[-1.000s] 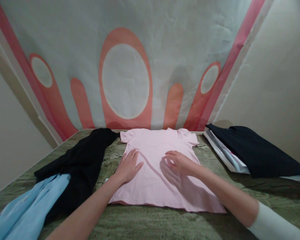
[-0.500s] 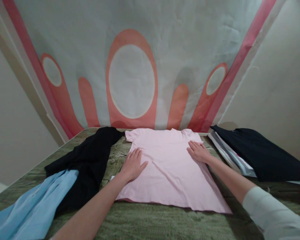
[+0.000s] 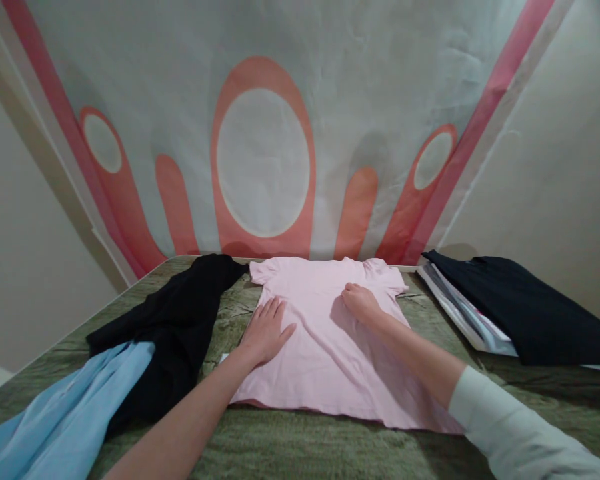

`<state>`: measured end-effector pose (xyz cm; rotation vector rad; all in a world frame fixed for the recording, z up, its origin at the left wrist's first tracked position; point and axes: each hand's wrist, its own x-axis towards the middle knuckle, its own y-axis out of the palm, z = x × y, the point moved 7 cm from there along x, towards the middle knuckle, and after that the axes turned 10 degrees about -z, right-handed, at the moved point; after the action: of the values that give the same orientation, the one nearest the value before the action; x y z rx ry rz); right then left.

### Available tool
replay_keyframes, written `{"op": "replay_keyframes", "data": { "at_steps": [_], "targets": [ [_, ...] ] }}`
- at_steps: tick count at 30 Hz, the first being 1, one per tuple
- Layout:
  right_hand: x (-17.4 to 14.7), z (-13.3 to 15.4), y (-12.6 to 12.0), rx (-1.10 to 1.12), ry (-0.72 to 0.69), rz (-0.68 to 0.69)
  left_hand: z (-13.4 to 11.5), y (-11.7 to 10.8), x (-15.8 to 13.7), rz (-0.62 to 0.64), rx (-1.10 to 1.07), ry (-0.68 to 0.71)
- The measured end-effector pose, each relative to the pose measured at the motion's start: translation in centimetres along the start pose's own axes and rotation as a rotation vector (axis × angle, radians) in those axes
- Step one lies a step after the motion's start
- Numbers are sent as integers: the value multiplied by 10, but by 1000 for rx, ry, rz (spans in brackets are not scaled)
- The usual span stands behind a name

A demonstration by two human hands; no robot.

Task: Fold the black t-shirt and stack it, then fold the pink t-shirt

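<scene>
A pink short-sleeved T-shirt (image 3: 320, 347) lies spread out on the table, neck end away from me, with soft creases across its front. My left hand (image 3: 267, 330) rests flat on its left side, fingers stretched and thumb apart, holding nothing. Over the upper right part of the shirt is my right hand (image 3: 363, 303), its fingers curled in. A shadow falls on the cloth beside it, and no fabric is seen lifted by those fingers. The shirt's lower right corner is partly covered by my right forearm.
To the left lie a crumpled black garment (image 3: 180, 333) and a light blue one (image 3: 75, 413) overlapping it. A stack of folded clothes with a black garment (image 3: 520, 307) on top sits at the right. Behind the wood-patterned table (image 3: 290, 447) hangs a printed backdrop (image 3: 265, 160).
My right hand has left the shirt's right edge and moved left over its chest, its fingers going from stretched to curled. My left hand has stayed in place.
</scene>
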<state>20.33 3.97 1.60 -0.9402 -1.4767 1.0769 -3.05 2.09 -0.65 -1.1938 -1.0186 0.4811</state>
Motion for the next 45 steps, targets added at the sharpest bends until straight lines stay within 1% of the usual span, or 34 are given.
{"op": "replay_keyframes", "data": {
  "at_steps": [7,10,12,15,20,22,24,27,32,39,45],
  "targets": [
    [6,-7,-3,-38,24,22,-1,-1,0,-3,-8,-3],
    [8,-17,2,-30,79,31,-1,-1,-1,-2,-2,-1],
    [7,-34,5,-28,145,36,-1,-1,-1,-2,-2,-2],
    [-1,-69,7,-28,257,45,0,1,-1,-6,-3,-3],
    [-17,-130,1,-26,410,51,2,4,-1,-12,-6,-3],
    [-21,-146,-1,-24,453,47,2,4,0,-11,-7,-5],
    [-22,-156,-1,-21,485,35,2,4,0,-7,-9,-5],
    [-20,-161,2,-20,504,15,2,3,1,-2,-4,-2],
    [-16,-151,10,-44,478,11,0,1,1,5,0,1],
    [-10,-140,13,-148,429,44,1,3,0,6,-11,2],
    [1,-131,12,-196,369,80,1,2,0,11,-14,-5]
  ]
}}
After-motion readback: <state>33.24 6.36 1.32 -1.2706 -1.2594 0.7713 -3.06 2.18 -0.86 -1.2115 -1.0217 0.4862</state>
